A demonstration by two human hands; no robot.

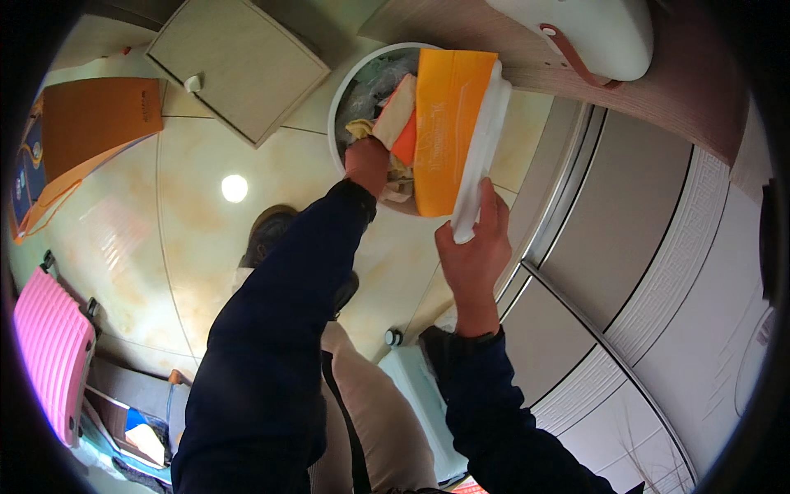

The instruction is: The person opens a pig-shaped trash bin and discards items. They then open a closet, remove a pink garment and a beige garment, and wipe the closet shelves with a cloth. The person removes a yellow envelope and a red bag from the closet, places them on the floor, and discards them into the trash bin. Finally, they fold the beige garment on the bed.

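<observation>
A white round waste bin (336, 117) stands on the floor before me, holding crumpled clear plastic (367, 92), paper scraps and an orange-and-cream piece of card (396, 112). My left hand (368, 163) reaches down into it. Its fingers are hidden below the wrist, next to a yellowish crumpled scrap (360, 128). At the bin's right side my right hand (476, 238) grips the near end of a long white plastic tray or lid (484, 142), tilted on edge. An orange flat bag or packet (447, 133) with printed writing lies against the tray and covers part of the bin.
A small cabinet door or box with a knob (241, 68) stands behind left. Brown paper bag (102, 123) and pink suitcase (52, 346) are at left. A pale blue case (426, 407) is beside my leg, sliding wardrobe doors (617, 228) at right. A white strapped object (592, 37) rests on the wooden surface (679, 92).
</observation>
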